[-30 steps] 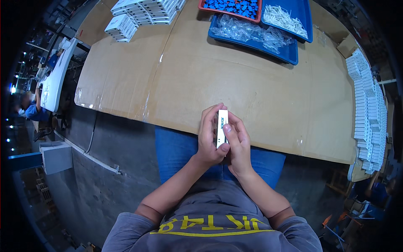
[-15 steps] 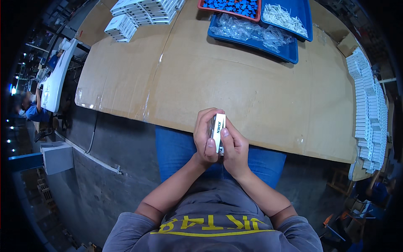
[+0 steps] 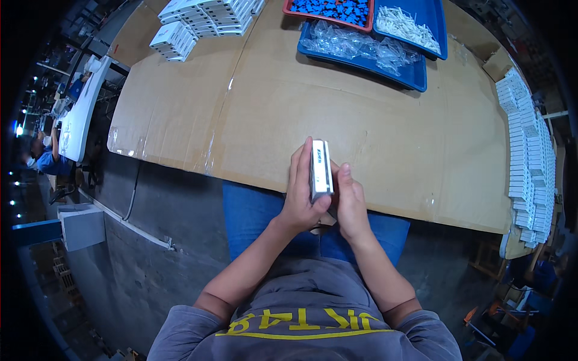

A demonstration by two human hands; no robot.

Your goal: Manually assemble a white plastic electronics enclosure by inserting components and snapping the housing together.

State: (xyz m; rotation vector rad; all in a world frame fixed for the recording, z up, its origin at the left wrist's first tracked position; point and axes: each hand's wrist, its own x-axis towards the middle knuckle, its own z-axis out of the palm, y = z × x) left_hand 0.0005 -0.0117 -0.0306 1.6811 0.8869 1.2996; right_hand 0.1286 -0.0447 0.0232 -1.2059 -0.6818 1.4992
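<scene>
A small flat white box [image 3: 322, 171] with dark print stands on edge above the table's near edge, over my lap. My left hand [image 3: 299, 195] is closed round it, with fingers along its left side and the thumb at its near lower end. Close against the box's right side is my right hand [image 3: 352, 204], its thumb raised and stretched away from the box. The other right fingers are partly hidden behind the box, so whether they touch it is unclear.
A cardboard-covered table [image 3: 289, 114] lies ahead. At its back stand a red tray [image 3: 328, 22] of blue pieces, a blue tray [image 3: 442, 36] of white sticks and a blue tray [image 3: 361, 69] of clear bags. White boxes are stacked far left [image 3: 174, 39] and right [image 3: 524, 156].
Both hands and the box have moved slightly forward, away from my body. My right thumb has come off the box and the right hand has loosened, while the left hand keeps hold.
</scene>
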